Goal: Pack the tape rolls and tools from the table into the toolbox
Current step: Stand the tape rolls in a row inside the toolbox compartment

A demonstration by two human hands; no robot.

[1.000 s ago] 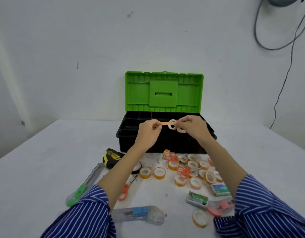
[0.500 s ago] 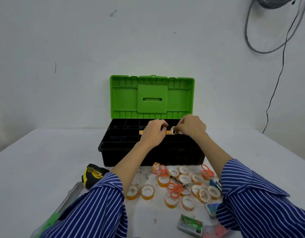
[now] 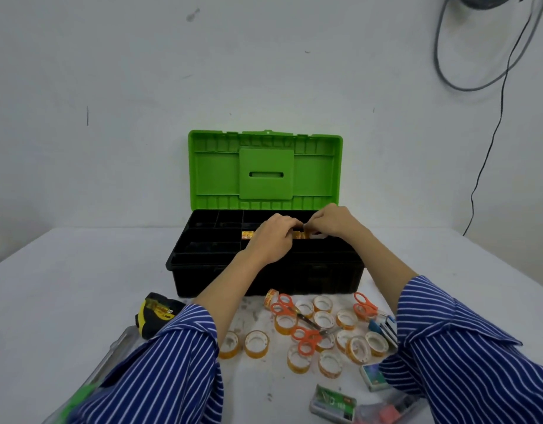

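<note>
The black toolbox (image 3: 264, 280) stands open at the table's middle, its green lid (image 3: 265, 169) upright. Over its tray my left hand (image 3: 273, 240) and my right hand (image 3: 331, 223) meet, fingers curled. Between them they pinch small tape rolls (image 3: 316, 235); yellow rolls (image 3: 248, 234) lie in a row in the tray beside my left hand. Several tape rolls (image 3: 323, 319) and orange scissors (image 3: 305, 336) lie on the table in front of the box. A yellow-black tape measure (image 3: 157, 313) sits at the left.
A green-handled utility knife (image 3: 89, 390) lies at the lower left, partly under my sleeve. Small boxes (image 3: 333, 403) and a stapler (image 3: 383, 324) lie at the lower right. Cables (image 3: 484, 154) hang on the wall to the right.
Both hands have gone from above the toolbox's front edge down and forward into its tray, carrying the tape rolls. My head has moved closer.
</note>
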